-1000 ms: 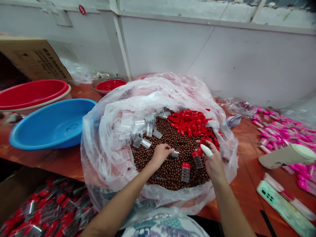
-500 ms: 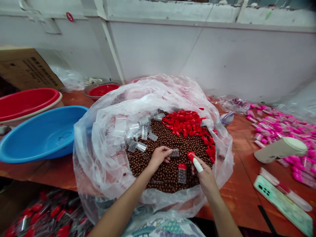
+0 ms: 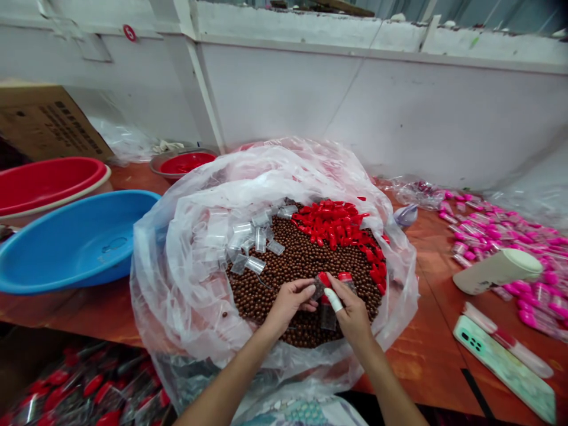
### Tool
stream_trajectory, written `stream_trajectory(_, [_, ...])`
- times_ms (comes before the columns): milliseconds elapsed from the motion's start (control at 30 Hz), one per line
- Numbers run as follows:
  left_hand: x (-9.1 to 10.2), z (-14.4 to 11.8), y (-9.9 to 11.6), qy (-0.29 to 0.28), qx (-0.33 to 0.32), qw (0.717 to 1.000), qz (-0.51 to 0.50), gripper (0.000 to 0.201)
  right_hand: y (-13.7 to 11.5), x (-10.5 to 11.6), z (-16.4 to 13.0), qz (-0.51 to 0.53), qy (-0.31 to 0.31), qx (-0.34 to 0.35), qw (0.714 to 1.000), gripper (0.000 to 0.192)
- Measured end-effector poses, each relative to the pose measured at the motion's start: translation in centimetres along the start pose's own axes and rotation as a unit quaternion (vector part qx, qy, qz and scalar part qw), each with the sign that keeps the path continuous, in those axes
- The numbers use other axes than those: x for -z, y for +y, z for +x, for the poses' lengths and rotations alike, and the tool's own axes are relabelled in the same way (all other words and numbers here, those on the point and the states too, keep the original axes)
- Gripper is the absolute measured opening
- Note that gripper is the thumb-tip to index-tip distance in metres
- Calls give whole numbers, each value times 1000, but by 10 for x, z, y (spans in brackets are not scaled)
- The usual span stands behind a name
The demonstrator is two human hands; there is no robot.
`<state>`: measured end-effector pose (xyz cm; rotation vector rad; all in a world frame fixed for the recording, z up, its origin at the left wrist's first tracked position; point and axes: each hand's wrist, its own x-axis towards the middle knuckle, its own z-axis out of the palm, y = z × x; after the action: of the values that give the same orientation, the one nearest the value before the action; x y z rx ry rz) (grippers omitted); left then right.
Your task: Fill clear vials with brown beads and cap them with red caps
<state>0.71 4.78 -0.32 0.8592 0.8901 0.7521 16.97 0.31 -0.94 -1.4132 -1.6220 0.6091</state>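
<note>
My left hand [image 3: 286, 305] pinches a small clear container [image 3: 318, 290] with brown balls in it. The fingers of my right hand [image 3: 354, 307], one wrapped in white, close on a red cap [image 3: 325, 279] at that container's top end. Both hands are above a heap of brown balls [image 3: 306, 260] in a translucent plastic bag [image 3: 186, 236]. Under my right hand lies a red-capped container [image 3: 328, 318], partly covered. Another capped container [image 3: 345, 277] shows just behind its fingers. Loose red caps [image 3: 331, 222] are piled at the heap's back right, empty clear containers [image 3: 242, 236] at its left.
A blue basin [image 3: 66, 248] and a red basin [image 3: 48, 180] stand at the left. Below them lie many red-capped containers [image 3: 93, 384]. Pink-capped containers [image 3: 501, 236], a pale tumbler [image 3: 492, 272] lying down and a phone [image 3: 506, 367] occupy the table's right.
My right hand has moved left with the red cap, bringing it against the clear container in my left hand. My left hand has shifted slightly right and down.
</note>
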Motion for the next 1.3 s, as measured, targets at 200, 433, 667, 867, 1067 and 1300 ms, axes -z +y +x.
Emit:
stream_trajectory(200, [-6, -11, 4, 4, -44, 998, 32, 34, 0, -3, -8, -80, -15, 72, 994, 59])
stream_trajectory(433, [-5, -19, 4, 3, -60, 995, 75, 33, -13, 3, -5, 26, -2, -5, 1000, 40])
stream_trajectory(667, [-5, -24, 7, -11, -21, 998, 53, 38, -15, 25, 1, 82, -38, -33, 995, 28])
stream_trajectory(867, [-8, -30, 5, 2, -37, 998, 60, 37, -14, 32, -3, 2, -48, 50, 998, 34])
stream_trajectory(1067, [-10, -35, 9, 11, -50, 998, 43, 38, -19, 17, -12, -63, -54, 78, 993, 61])
stream_trajectory(1300, [-18, -35, 11, -44, 39, 996, -63, 46, -18, -3, -16, -81, 12, 64, 995, 63])
